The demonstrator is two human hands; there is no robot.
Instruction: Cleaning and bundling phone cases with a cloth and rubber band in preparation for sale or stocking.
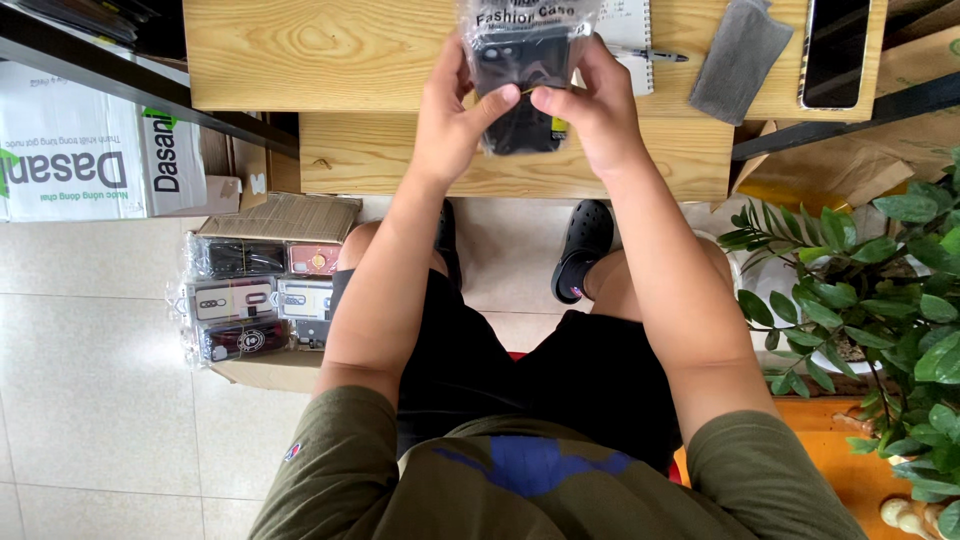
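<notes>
Over wooden desk (350,60), black phone case (520,95) sits in glossy clear bag.

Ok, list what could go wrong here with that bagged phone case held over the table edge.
1. Both hands, left hand and right hand, hold the bagged phone case above the wooden table near its edge; if the slick plastic bag slips, it may drop to the floor.
2. The pen and the phone lie close to the right hand; a sideways sweep could knock them.
</notes>
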